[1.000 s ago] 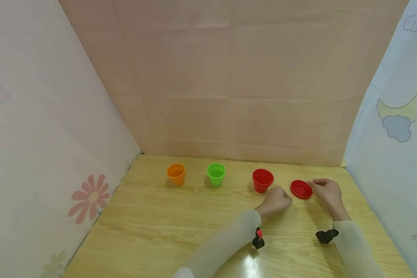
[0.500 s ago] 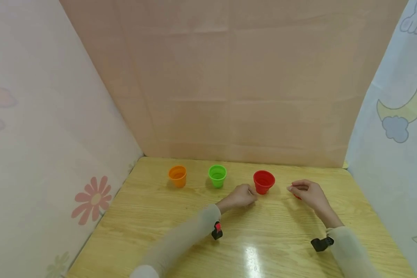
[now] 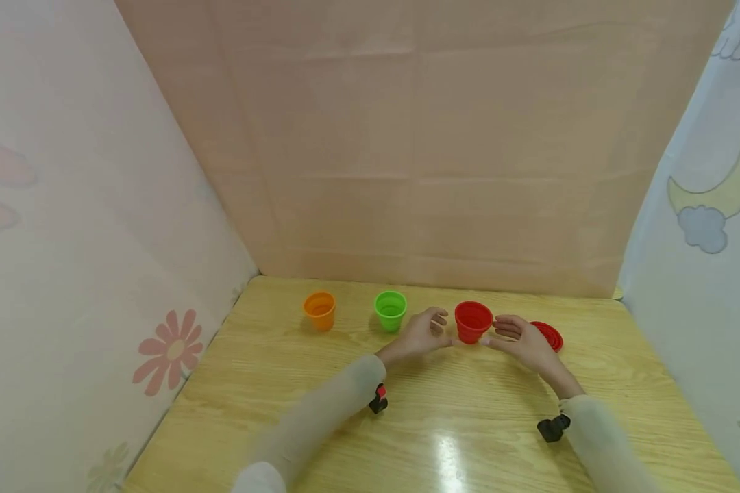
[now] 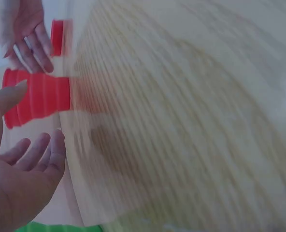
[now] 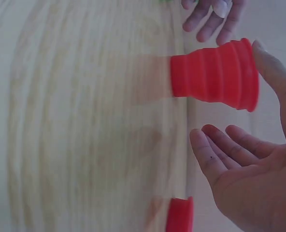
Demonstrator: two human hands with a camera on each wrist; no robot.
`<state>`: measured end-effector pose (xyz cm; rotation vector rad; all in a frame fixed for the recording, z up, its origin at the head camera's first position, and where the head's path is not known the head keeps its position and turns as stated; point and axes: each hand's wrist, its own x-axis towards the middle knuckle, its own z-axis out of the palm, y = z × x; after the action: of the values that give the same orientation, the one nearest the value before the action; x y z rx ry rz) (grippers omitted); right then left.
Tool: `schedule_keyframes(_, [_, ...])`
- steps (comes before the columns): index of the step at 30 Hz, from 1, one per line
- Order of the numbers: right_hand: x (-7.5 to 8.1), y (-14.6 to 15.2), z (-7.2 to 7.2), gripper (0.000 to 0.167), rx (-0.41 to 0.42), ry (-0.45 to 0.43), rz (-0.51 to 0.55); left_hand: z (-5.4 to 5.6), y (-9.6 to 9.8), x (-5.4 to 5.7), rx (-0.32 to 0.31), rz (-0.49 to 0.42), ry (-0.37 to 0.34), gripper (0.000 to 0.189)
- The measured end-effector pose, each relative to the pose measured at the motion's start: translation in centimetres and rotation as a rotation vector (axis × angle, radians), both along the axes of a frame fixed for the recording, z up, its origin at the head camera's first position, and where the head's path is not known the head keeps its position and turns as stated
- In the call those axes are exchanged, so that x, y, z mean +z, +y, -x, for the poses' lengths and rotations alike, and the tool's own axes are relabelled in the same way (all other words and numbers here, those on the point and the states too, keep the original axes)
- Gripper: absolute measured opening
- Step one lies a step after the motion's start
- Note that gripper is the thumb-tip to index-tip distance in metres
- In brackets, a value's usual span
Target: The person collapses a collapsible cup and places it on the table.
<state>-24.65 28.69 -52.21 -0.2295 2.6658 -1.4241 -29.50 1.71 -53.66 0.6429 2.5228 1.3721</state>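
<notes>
A red collapsible cup [image 3: 473, 323] stands upright, stretched to full height, on the wooden table. My left hand [image 3: 418, 335] is just left of it, fingers spread and relaxed, thumb reaching toward the cup's front. On the other side my right hand [image 3: 521, 340] faces it with parted fingers and thumb, fingertips near the cup's wall. In the right wrist view a gap shows between the right fingers [image 5: 210, 159] and the red cup [image 5: 215, 75]. Behind the right hand lies a second red cup [image 3: 549, 335], folded flat and partly hidden.
A green cup [image 3: 390, 311] stands left of the red one, behind the left hand. Farther left is an orange cup [image 3: 319, 311]. Both are upright and expanded. A beige backdrop [image 3: 407, 171] rises at the table's back edge, with patterned sheets on both sides.
My left hand has moved left from in front of the red cup to its left side and opened. The right hand has left the flat red cup and come left to the standing one.
</notes>
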Motion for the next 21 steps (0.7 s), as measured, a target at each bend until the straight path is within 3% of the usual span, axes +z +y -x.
schedule_keyframes(4, [-0.8, -0.5, 0.5, 0.084, -0.014, 0.005, 0.008, 0.7, 0.1, -0.5, 0.016, -0.018, -0.029, 0.078])
schedule_keyframes(12, [-1.7, -0.8, 1.4, 0.089, -0.038, 0.009, -0.007, 1.4, 0.3, -0.8, 0.029, -0.226, -0.165, 0.069])
schedule_keyframes(21, [-2.0, -1.6, 1.9, 0.085, -0.039, 0.016, 0.019, 2.1, 0.6, -0.6, -0.001, -0.215, -0.195, 0.071])
